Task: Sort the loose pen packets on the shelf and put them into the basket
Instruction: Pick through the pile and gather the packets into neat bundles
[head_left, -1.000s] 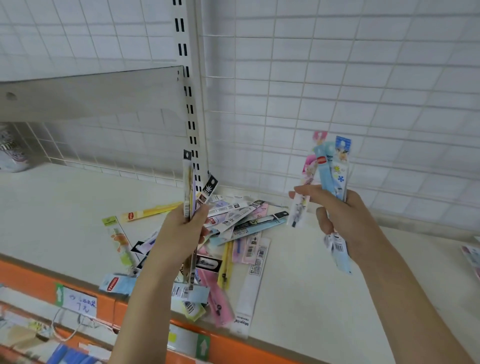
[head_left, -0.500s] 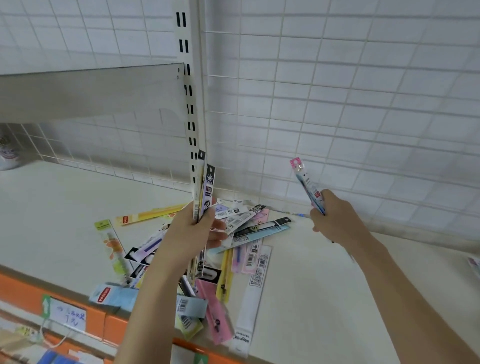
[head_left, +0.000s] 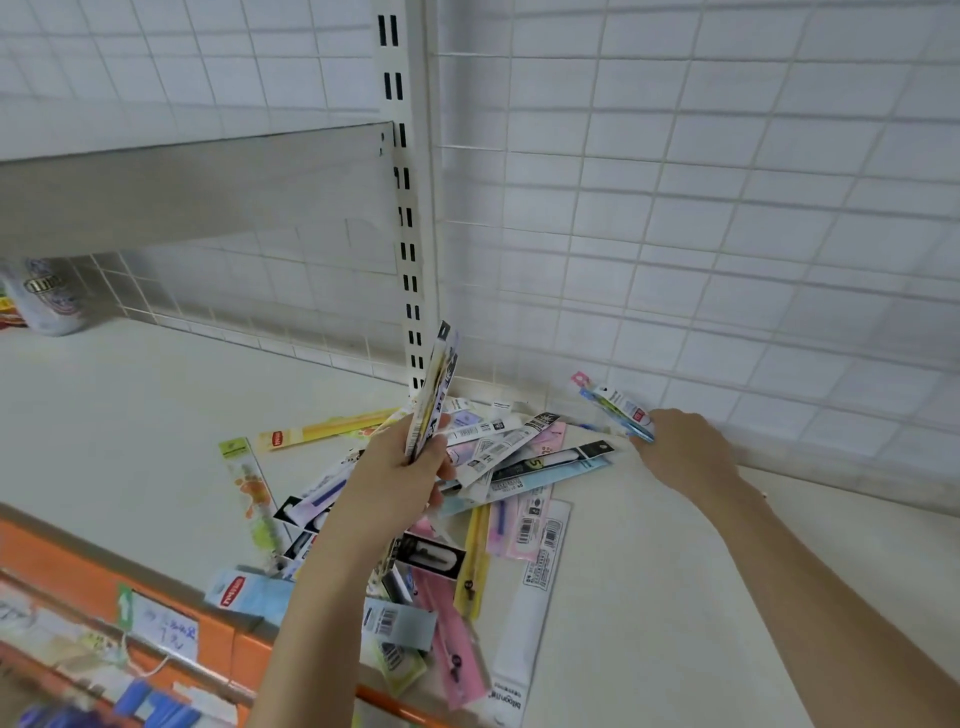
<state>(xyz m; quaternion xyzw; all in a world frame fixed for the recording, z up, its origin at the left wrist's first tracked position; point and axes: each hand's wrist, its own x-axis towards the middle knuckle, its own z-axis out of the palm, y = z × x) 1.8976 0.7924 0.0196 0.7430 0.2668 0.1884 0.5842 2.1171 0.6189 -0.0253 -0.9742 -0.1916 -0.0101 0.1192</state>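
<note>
Head view: my right hand (head_left: 685, 447) has dropped toward the shelf (head_left: 130, 415), gripping packets (head_left: 618, 408) angled far-left; left hand (head_left: 400, 478) pinches upright packets (head_left: 434, 395).

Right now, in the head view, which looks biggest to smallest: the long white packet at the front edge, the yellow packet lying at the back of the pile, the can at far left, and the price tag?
1. White packet, though nearness to the camera flatters it.
2. Yellow packet.
3. Can, partly cut off, so its rank against the tag is unsure.
4. Price tag.
</note>
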